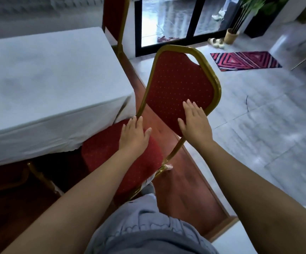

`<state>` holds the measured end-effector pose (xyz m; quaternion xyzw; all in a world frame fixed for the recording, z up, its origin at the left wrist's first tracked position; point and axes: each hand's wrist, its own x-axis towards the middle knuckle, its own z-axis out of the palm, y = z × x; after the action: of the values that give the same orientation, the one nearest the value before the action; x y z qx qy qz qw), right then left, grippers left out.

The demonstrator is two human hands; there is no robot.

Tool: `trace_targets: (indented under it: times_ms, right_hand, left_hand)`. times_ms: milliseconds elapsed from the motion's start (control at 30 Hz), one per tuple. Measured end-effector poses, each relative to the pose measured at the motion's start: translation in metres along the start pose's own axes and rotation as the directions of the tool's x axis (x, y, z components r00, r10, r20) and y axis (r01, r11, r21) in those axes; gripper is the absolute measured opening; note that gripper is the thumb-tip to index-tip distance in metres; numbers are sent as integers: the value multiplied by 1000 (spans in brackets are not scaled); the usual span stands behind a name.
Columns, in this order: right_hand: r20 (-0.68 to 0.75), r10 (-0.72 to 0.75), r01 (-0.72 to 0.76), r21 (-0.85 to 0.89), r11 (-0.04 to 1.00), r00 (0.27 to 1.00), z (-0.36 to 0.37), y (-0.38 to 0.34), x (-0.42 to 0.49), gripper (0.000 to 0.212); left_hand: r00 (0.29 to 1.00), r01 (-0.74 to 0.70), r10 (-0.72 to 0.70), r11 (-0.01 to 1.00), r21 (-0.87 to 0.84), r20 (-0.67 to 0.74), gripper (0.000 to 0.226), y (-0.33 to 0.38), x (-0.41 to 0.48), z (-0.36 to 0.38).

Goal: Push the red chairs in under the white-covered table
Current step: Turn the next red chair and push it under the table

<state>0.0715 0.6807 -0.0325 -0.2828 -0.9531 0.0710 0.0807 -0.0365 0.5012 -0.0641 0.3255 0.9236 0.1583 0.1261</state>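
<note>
A red chair (174, 85) with a gold frame stands at the corner of the white-covered table (44, 79), its seat partly under the hanging cloth. My left hand (134, 135) lies flat on the seat, fingers spread, near the frame's left post. My right hand (195, 121) rests flat against the lower backrest, fingers apart. Neither hand grips anything. A second red chair (114, 17) stands at the table's far end. Part of a third gold-framed chair (38, 176) shows under the table at the near left.
Red carpet (183, 195) runs along the table, edged by grey tile floor (258, 125) to the right. A patterned mat (244, 60), slippers, a basket with a plant and a glass door lie beyond. My grey trousers fill the bottom.
</note>
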Motion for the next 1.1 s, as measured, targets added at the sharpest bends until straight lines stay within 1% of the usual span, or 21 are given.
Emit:
trace_targets:
  times_ms: [200,267,400,500,567,667,733,833,900,967,1033,1100]
  right_hand:
    - [-107,46,-48,-15,999,993,-20,39,76,60]
    - [-122,33,-39,-45,998,992,-23,49,95,61]
    - [-139,-52,40,-91,995,989,-24,68,136,61]
    - [-94,-95,89,-70,994,991,-25,83,169,62]
    - [-85,-170,166,-59,984,982,-25,91,188,61]
    - [-79,-333,331,-33,943,940,-27,102,217,60]
    - [-58,-384,385,5,923,921,-30,106,234,59]
    - [-4,-445,441,129,888,896,-35,110,256,55]
    - [29,-481,461,238,855,876,-37,113,268,52]
    - [60,-544,502,312,806,837,-41,117,280,50]
    - [79,-609,555,333,762,789,-43,122,289,50]
    - [81,-649,594,330,734,757,-43,125,295,51]
  left_hand:
    - [999,-13,11,998,-60,-37,64,51,61,-11]
    - [999,-16,14,998,-59,-41,64,65,73,-12]
    - [999,12,-15,998,-68,-47,66,88,99,-7]
    - [997,56,-61,995,-88,-56,66,108,115,-2]
    - [995,71,-77,994,-89,-68,67,123,127,3]
    - [985,121,-136,983,-141,-103,69,151,141,11]
    - [976,149,-175,971,-189,-131,69,176,144,16]
    - [965,172,-215,949,-264,-147,70,215,145,28]
    - [962,159,-213,946,-284,-171,73,236,144,37]
    - [962,136,-193,951,-279,-191,78,253,145,46]
    - [963,111,-173,954,-280,-206,83,267,148,53]
    - [959,96,-165,953,-286,-230,89,277,154,56]
